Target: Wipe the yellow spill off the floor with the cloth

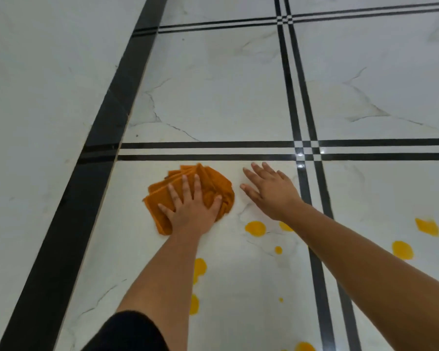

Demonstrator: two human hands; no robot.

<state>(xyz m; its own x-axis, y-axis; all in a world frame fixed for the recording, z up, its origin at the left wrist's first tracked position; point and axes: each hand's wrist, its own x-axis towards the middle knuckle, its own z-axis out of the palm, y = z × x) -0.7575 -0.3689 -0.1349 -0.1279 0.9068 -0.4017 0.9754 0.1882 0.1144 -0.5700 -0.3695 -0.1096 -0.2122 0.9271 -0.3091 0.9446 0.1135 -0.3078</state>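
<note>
Down on the white marble floor (213, 97), the left hand (192, 211) presses flat, fingers spread, on the crumpled orange cloth (211, 183). The right hand (270, 191) hovers open beside it, holding nothing. Yellow spill (255, 228) blotches lie nearer the person.

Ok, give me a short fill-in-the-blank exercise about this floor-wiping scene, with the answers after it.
1. The left hand presses flat on the ____ cloth.
2. The right hand holds ____.
3. The drops of the spill are ____ in colour.
4. The dark stripes on the floor are ____.

Missing words: orange; nothing; yellow; black
</note>
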